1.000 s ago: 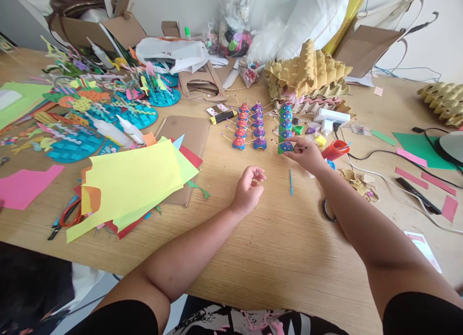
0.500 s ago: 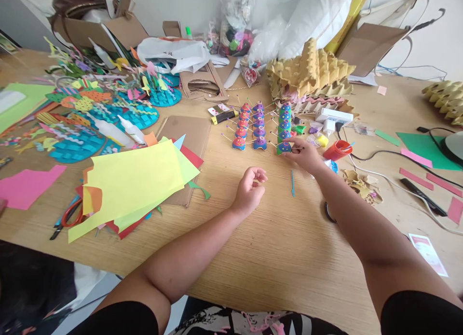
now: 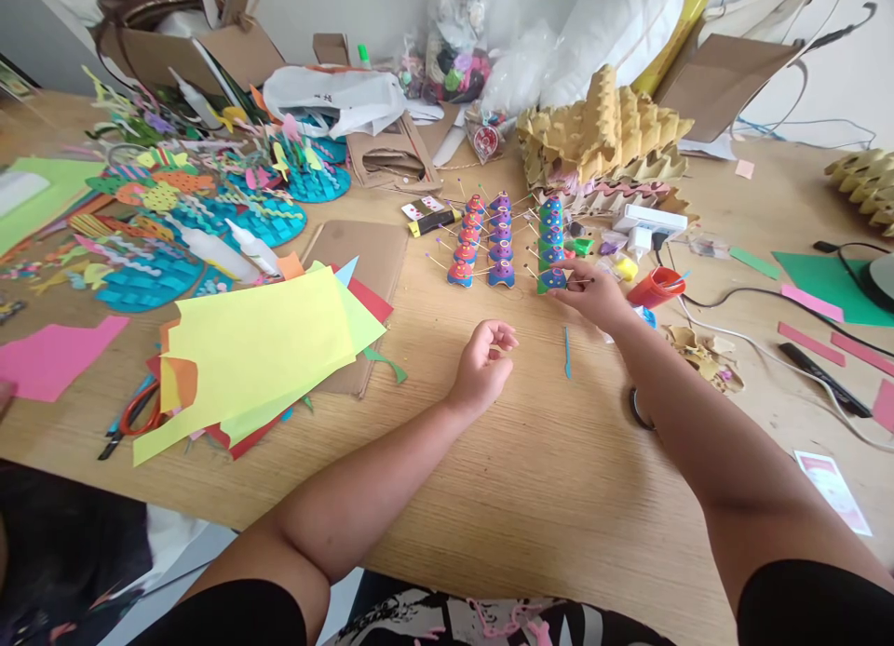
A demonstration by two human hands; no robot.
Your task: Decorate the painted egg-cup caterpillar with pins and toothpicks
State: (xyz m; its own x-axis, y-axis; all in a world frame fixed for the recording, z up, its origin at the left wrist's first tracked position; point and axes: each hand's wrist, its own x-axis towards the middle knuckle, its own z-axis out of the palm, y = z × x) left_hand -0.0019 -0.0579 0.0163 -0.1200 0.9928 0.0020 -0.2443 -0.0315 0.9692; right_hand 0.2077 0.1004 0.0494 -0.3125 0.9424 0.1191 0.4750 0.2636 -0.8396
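My right hand [image 3: 593, 294] is at the front end of a green and blue painted egg-carton caterpillar [image 3: 551, 250], its thumb and fingers on the head cup. The caterpillar stands upright on the table, with thin ball-tipped sticks poking out of its sides. To its left stand a purple and blue caterpillar [image 3: 501, 246] and a red-orange one [image 3: 466, 249], lined up side by side. My left hand [image 3: 481, 365] rests on the table in front of them, fingers loosely curled with nothing visible in them. A thin blue stick tool [image 3: 567, 353] lies between my hands.
Coloured paper sheets [image 3: 258, 325] lie over cardboard at the left, beyond them blue woven craft pieces [image 3: 150, 281] and glue bottles [image 3: 216, 255]. Egg trays [image 3: 607, 139] are stacked at the back. An orange-red cup [image 3: 655, 288], power strip [image 3: 649, 220] and cables lie right.
My right hand stays on the green and blue caterpillar; its front end has shifted slightly. My left hand stays put. The view has moved very slightly.
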